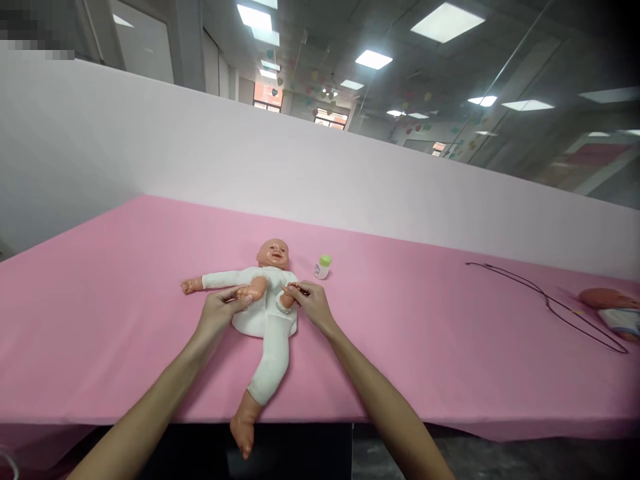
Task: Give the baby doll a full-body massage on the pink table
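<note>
Left hand (pixel 217 315) grips the doll's foot (pixel 251 289), right hand (pixel 313 306) pinches its cuff (pixel 283 304); bottle's (pixel 323 268) label illegible.

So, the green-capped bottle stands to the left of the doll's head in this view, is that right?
Not quite: the head view shows the green-capped bottle standing to the right of the doll's head, not the left.

A baby doll (pixel 265 313) lies mid-frame on the table (pixel 100 320), with a small bottle (pixel 323 267) just right of its head, and a wire loop (pixel 547 301) and second doll (pixel 613 310) well off toward the right edge.
</note>
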Motion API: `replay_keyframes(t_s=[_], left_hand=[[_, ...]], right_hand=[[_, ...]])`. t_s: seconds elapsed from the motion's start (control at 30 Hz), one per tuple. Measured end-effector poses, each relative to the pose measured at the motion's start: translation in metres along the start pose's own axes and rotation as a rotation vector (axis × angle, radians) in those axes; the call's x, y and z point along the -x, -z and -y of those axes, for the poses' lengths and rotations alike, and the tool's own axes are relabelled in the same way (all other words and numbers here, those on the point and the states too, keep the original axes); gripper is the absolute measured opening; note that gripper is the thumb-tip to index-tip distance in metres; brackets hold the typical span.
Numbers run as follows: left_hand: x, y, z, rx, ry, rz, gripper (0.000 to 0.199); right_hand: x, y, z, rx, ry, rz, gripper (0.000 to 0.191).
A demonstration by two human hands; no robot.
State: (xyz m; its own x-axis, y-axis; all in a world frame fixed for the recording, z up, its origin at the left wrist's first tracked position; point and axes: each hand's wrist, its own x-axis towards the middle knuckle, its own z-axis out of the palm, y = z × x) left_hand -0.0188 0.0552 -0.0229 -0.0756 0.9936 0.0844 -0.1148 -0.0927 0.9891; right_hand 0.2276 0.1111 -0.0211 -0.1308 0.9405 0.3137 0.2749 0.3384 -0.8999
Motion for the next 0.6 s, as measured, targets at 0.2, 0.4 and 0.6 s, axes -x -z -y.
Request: replay_keyframes(t_s=[0.2, 0.4, 0.6], left_hand=[[0.055, 0.023, 0.016, -0.161, -0.09, 0.006, 0.033], [0.158, 0.04, 0.048, -0.339, -0.221, -0.021, 0.013], [0.191, 0.036, 0.086, -0.363, -0.361, 0.035, 0.025]], right_hand=[[-0.034, 0.065, -0.043, -0.222, -0.272, -0.427, 0.045], [-0.034, 0.105, -0.088, -0.135, -0.532, -0.531, 0.037], [-0.026, 0.102, -0.09, 0.019, -0.522, -0.509, 0.025]])
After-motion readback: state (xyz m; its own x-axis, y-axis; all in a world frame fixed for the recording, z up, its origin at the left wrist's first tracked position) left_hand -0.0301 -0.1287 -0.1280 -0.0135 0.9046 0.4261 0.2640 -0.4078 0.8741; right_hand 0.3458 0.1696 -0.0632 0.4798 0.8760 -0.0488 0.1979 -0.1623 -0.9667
